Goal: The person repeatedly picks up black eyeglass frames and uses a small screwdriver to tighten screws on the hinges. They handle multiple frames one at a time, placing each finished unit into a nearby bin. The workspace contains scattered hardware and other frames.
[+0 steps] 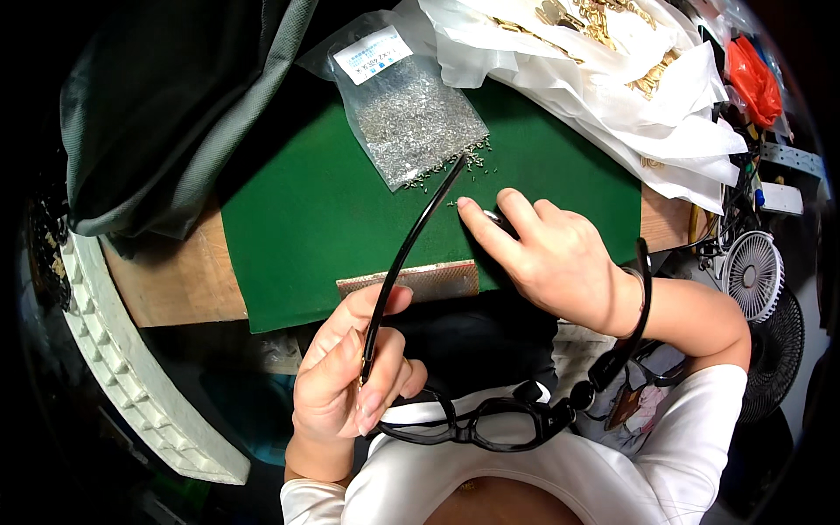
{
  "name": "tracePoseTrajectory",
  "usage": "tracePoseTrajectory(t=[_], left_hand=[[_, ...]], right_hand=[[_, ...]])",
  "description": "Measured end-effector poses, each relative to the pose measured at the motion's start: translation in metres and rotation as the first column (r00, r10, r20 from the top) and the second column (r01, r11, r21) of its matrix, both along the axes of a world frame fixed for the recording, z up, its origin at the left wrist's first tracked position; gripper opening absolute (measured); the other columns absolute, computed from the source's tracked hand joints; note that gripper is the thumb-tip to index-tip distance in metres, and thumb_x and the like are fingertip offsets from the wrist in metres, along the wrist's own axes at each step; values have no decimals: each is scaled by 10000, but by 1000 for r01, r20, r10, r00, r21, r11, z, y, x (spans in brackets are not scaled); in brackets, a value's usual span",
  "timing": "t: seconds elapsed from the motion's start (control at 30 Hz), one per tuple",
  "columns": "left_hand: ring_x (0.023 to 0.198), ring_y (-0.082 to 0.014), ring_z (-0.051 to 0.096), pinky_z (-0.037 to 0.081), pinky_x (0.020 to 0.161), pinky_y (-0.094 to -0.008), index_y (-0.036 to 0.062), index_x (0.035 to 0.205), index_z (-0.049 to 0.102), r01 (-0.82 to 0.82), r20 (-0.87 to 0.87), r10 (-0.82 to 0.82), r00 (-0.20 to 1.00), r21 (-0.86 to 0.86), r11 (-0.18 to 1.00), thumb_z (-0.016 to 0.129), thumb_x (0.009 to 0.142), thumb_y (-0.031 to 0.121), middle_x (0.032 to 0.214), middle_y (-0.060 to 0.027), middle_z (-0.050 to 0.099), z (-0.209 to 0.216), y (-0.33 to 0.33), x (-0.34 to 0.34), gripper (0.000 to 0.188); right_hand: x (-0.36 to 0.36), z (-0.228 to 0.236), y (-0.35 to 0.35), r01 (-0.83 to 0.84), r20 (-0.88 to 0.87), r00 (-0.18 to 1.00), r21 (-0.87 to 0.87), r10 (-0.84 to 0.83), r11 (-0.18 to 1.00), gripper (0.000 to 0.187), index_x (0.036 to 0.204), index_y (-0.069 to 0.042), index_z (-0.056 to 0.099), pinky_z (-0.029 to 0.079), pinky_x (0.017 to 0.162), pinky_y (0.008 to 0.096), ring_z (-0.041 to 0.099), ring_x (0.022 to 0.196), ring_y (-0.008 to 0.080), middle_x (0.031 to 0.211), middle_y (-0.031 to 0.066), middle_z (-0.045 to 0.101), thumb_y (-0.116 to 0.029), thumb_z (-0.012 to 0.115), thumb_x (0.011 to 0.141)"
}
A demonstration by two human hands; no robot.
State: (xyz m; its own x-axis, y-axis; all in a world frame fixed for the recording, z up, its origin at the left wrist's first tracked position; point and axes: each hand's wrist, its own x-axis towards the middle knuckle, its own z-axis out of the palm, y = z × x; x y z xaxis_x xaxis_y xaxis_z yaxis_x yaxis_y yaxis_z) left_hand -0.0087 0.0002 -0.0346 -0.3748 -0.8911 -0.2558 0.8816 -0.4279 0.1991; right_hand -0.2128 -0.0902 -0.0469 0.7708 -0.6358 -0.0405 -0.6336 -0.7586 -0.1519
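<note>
My left hand [350, 367] is closed on a black eyeglass frame [461, 430] near one hinge. One long black temple [413, 236] reaches up over the green mat, its tip close to the loose screws; the other side of the frame lies by my right forearm. My right hand [556, 249] rests on the mat, index finger stretched out and its tip beside a tiny screw [451, 204]. The other fingers curl over a dark, shiny object [500, 220], mostly hidden under them. Ahead lies a clear plastic bag [416, 118] full of small metal screws, several spilled [477, 157] at its mouth.
A green mat [289, 227] covers the wooden table [179, 276]. White wrapping [604, 109] with gold-coloured metal parts lies far right; dark cloth [175, 105] lies far left. A textured strip [411, 282] lies along the near edge. A small white fan [752, 276] stands right.
</note>
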Motion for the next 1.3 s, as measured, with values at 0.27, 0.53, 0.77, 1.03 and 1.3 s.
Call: tracePoseTrajectory(t=[0.27, 0.53, 0.77, 1.03, 1.3], left_hand=[[360, -65, 405, 351, 553, -231, 5, 1232, 342, -41, 19, 40, 999, 35, 999, 272, 926, 204, 536, 9, 434, -5, -1, -6, 371], [337, -67, 393, 356, 541, -231, 2, 1186, 379, -20, 70, 18, 997, 33, 999, 260, 934, 226, 514, 7, 432, -10, -6, -3, 357], [339, -61, 390, 351, 533, -231, -1, 1178, 380, -26, 25, 24, 999, 70, 997, 257, 932, 214, 536, 5, 425, -14, -8, -6, 349], [341, -58, 359, 373, 529, -208, -29, 1205, 359, -38, -16, 42, 999, 194, 980, 367, 911, 208, 623, -21, 464, -12, -6, -4, 378], [332, -47, 376, 368, 437, -198, -3, 1188, 393, 10, -209, 45, 977, 255, 967, 341, 918, 218, 558, 1, 465, -19, 0, -5, 353]], right_hand=[[-1, 2, -6, 124, 260, 949, 208, -178, 970, 342, 977, -64, 568, 455, 506, 292, 528, 580, 187, 791, 77, 475, -59, 606, 637], [1, -7, -2, 132, 206, 968, 73, -144, 989, 379, 994, -77, 562, 442, 473, 275, 500, 543, 165, 786, 59, 465, -74, 599, 617], [4, -6, -2, 155, 197, 965, 104, -174, 982, 341, 997, -54, 574, 444, 481, 287, 528, 570, 198, 773, 78, 488, -25, 603, 658], [7, 7, -6, 101, 190, 968, 307, -165, 946, 327, 1017, -79, 524, 459, 486, 301, 539, 554, 223, 794, 94, 479, -72, 561, 693], [30, 49, -8, -330, 88, 816, 883, -571, -335, 214, 1065, 15, 450, 398, 433, 166, 478, 517, 49, 973, 66, 545, -76, 364, 891]])
